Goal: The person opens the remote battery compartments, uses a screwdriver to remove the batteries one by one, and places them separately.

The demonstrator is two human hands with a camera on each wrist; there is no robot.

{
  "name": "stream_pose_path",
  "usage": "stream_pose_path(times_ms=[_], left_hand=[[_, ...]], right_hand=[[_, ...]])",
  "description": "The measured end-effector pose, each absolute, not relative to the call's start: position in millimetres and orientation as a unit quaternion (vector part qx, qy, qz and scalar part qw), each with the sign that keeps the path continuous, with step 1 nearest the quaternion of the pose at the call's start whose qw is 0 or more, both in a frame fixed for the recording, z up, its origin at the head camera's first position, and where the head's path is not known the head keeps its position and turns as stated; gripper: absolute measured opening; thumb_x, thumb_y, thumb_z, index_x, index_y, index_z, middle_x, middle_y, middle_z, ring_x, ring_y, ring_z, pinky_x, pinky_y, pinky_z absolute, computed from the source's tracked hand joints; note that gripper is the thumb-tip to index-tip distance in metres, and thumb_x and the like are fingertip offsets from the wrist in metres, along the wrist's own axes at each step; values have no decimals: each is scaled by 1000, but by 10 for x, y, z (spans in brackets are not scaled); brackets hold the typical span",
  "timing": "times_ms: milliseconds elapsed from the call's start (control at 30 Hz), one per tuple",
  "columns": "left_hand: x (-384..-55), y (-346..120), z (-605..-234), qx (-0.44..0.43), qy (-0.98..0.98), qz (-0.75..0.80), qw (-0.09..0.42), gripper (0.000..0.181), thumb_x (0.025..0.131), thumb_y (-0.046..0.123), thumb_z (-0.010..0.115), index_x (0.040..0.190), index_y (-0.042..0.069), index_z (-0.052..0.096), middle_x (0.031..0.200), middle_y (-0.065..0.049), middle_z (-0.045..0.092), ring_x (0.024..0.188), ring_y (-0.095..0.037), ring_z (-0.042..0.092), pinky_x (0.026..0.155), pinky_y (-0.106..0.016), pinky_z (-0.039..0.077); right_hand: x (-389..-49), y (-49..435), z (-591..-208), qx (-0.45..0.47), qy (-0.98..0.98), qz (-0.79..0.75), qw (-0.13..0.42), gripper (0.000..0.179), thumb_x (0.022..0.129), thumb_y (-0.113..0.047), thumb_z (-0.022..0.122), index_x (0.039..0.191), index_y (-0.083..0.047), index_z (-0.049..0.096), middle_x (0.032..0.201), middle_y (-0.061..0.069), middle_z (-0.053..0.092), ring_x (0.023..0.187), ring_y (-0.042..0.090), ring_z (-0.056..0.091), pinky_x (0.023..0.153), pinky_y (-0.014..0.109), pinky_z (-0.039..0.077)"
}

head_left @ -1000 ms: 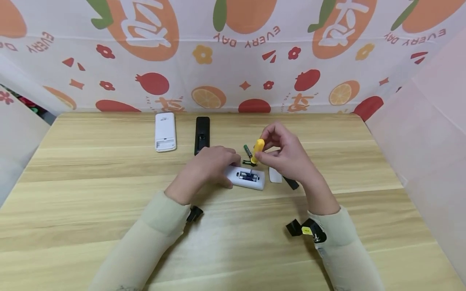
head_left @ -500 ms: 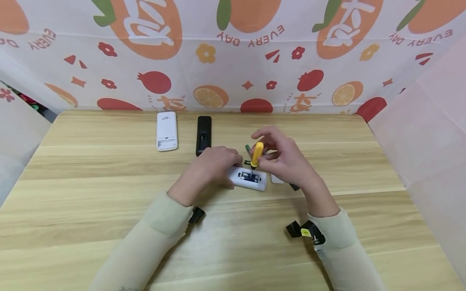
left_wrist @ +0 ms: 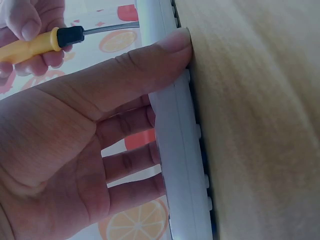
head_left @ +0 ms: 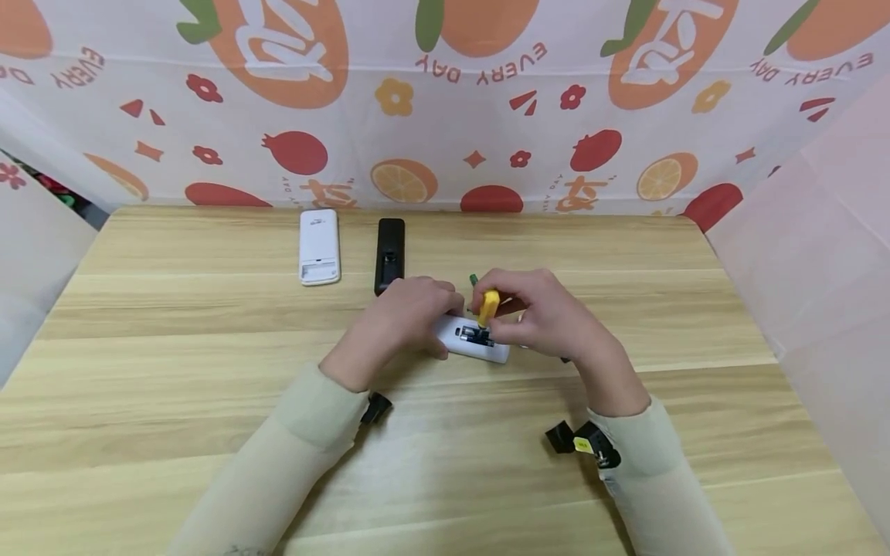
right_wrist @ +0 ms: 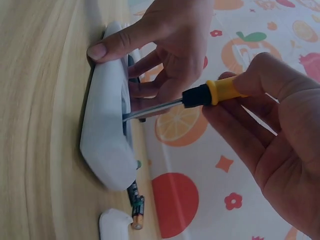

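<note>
My left hand (head_left: 403,316) holds a white remote control (head_left: 453,347) down on the table, thumb on the near side and fingers on the far side. The remote lies buttons down, its battery compartment uncovered and batteries (head_left: 477,336) inside. Between the thumb and fingers of my right hand (head_left: 552,313) is a screwdriver with a yellow handle (head_left: 490,306). Its metal shaft (right_wrist: 155,108) reaches into the compartment in the right wrist view; the tip is hidden there. In the left wrist view, the thumb (left_wrist: 172,42) presses the remote's edge, close over the wood.
Loose batteries (right_wrist: 138,212) and a small white cover (right_wrist: 115,225) lie beside the remote, mostly behind my right hand in the head view. Farther back are another white remote (head_left: 319,243) and a black remote (head_left: 390,251). A fruit-print cloth (head_left: 445,116) hangs behind the table.
My right hand has come lower and nearer the remote with the screwdriver, now covering most of the loose batteries and the white cover. The left hand keeps its hold.
</note>
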State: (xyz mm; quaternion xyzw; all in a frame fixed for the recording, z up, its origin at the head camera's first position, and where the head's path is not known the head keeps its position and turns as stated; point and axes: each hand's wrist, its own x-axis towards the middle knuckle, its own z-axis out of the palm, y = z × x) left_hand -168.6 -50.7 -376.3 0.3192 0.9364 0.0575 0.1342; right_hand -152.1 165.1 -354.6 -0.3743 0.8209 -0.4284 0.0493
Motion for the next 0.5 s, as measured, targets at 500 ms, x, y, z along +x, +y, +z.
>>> stream_pose_path(times_ms=[500], left_hand=[[-1720, -532, -3733, 331, 932, 60, 135, 46, 69, 41, 91, 107, 22, 71, 99, 6, 64, 86, -16, 57, 76, -37, 49]], right_hand=[[-1489, 1714, -3451, -394, 803, -421, 153, 21, 83, 2, 75, 96, -15, 76, 94, 0, 73, 82, 12, 68, 77, 30, 58]])
